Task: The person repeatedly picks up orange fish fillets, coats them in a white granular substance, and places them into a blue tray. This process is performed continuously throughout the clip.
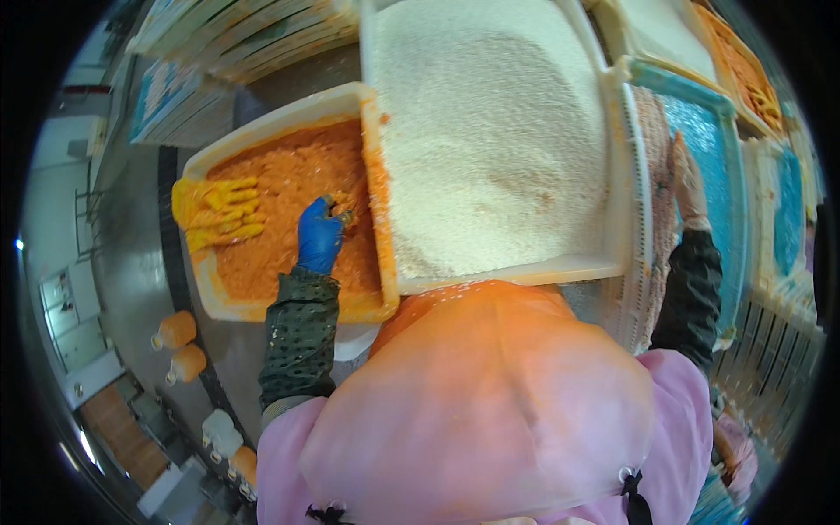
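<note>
My left hand (320,233), in a blue glove, is over a pale tub (282,118) of wet orange mixture (289,157). Its fingers are curled around a small orange-coated clump (344,209). On the other side my right hand (689,184), in a pale glove dusted with crumbs, lies lengthwise over a light-blue tray (736,216). That hand's fingers point away from me, alongside a row of crumb-coated pieces (658,157); what is under its palm is hidden. Between my hands sits a white bin (508,272) of pale breadcrumbs (485,144).
Yellow rubber gloves (220,213) hang over the tub's left rim. Stacked trays (262,33) stand at the far left. Orange jugs (177,329) rest on the floor. More trays (787,210) and another orange-filled tub (741,65) are to the right; part of another person (735,453) shows lower right.
</note>
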Available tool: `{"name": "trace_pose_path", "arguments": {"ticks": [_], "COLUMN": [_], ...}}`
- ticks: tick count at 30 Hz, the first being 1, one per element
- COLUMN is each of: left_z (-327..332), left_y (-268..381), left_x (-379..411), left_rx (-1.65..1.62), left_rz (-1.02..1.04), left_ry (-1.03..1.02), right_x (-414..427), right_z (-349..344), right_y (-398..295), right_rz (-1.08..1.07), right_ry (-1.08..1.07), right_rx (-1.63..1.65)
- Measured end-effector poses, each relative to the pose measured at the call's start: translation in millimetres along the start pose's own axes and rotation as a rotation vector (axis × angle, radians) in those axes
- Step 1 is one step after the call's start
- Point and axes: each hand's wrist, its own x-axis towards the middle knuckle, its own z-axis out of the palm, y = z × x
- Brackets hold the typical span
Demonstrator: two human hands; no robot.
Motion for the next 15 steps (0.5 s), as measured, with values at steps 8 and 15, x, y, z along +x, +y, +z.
{"name": "trace_pose_path", "arguments": {"ticks": [8, 15], "left_z": [-46.3, -87.7], "left_y": [-38.0, -22.3], "left_x": [-24.1, -49.3], "left_rx": [0.241, 0.949], "left_rz": [-0.076, -0.09], "left_ry": [0.176, -0.048], "right_x": [-98.6, -154.4], "right_z": [136.5, 227.8], "right_y": [-186.9, -173.4], "right_rz": [-0.129, -0.251], "right_ry": [-0.353, -0.909], "right_rx": [0.398, -0.001]}}
